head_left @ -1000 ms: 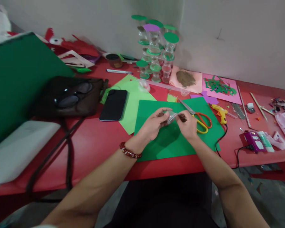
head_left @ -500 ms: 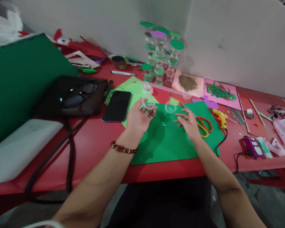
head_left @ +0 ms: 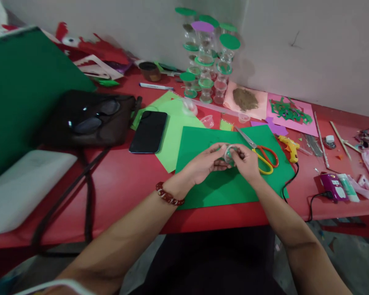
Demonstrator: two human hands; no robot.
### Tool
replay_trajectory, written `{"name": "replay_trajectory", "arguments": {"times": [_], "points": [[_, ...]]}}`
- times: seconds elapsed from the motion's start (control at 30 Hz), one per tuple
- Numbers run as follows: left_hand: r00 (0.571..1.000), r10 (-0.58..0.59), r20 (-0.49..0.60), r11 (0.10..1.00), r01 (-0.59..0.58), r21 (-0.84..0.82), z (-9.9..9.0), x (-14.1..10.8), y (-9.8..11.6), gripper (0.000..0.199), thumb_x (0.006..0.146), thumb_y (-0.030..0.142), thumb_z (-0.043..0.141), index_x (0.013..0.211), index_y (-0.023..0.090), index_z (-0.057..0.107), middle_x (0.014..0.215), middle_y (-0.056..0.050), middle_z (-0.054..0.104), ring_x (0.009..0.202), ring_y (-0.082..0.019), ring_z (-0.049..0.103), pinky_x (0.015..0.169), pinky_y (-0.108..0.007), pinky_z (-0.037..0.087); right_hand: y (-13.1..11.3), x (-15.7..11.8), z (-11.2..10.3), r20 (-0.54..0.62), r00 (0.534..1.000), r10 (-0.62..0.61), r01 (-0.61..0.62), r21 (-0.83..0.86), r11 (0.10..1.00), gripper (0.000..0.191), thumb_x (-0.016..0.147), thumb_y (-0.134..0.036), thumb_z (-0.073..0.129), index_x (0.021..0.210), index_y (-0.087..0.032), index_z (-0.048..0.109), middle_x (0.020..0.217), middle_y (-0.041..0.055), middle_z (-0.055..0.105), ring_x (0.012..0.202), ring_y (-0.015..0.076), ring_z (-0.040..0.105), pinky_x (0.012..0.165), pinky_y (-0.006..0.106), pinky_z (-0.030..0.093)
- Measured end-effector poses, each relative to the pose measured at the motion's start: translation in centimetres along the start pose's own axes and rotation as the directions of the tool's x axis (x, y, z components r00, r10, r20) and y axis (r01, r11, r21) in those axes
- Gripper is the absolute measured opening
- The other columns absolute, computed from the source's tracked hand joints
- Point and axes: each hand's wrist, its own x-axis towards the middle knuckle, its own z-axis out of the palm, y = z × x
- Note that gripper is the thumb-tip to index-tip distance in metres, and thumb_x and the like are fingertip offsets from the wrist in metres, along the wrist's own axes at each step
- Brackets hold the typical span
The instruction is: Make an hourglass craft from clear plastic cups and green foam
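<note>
Two hands close on a small clear cup above a green sheet

A small, round, clear plastic cup (head_left: 229, 154) is held just above the large green paper sheet (head_left: 215, 192), the landmark here. The left hand (head_left: 204, 164), with a red-brown beaded bracelet (head_left: 169, 195) at its wrist, has its fingers closed around the cup; the right hand (head_left: 247, 162) has its fingertips gathered on the cup's other side. On the sheet's right part lie scissors (head_left: 264, 157) with orange and yellow handles. Right of the sheet is a yellow glue gun (head_left: 291, 148); left of it, a black smartphone (head_left: 149, 132) lies partly on light green paper (head_left: 169, 143). Beyond the sheet, stacked clear cups with green and purple discs (head_left: 205, 61) stand on the red surface (head_left: 123, 184).
</note>
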Motion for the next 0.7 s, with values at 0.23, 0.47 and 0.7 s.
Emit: {"name": "replay_trajectory", "arguments": {"times": [0.23,0.47,0.7], "points": [[0.989,0.147,0.009,0.989,-0.147,0.031,0.3,-0.3,0.1,0.033,0.084,0.021,0.086,0.116,0.025,0.082,0.116,-0.007,0.077,0.098,-0.018,0.072,0.090,-0.034,0.059,0.0,-0.2,0.1,-0.049,0.998,-0.049,0.044,-0.101,0.994,0.024,0.092,-0.039,0.059,0.102,-0.023,0.074,0.060,-0.0040,0.059,0.052,0.0146,0.055,0.056,0.029,0.045],[0.987,0.157,-0.023,0.973,-0.151,0.175,0.6,-0.5,-0.1,0.036,0.082,0.012,0.082,0.116,0.022,0.084,0.111,-0.009,0.081,0.088,-0.019,0.073,0.086,-0.035,0.059,0.3,0.0,0.2,0.121,0.987,0.104,-0.095,-0.082,0.992,0.009,0.084,-0.032,0.064,0.085,-0.023,0.067,0.056,-0.0052,0.058,0.050,0.0143,0.054,0.052,0.026,0.042],[0.973,0.229,-0.002,0.925,-0.217,0.312,1.0,-0.7,-0.5,0.045,0.081,0.011,0.077,0.124,0.025,0.082,0.117,-0.007,0.081,0.085,-0.017,0.071,0.084,-0.034,0.058,0.0,0.2,0.4,0.043,0.991,0.125,-0.123,-0.056,0.991,0.009,0.085,-0.028,0.064,0.077,-0.023,0.064,0.055,-0.0062,0.055,0.050,0.0115,0.049,0.052,0.024,0.037]]}}
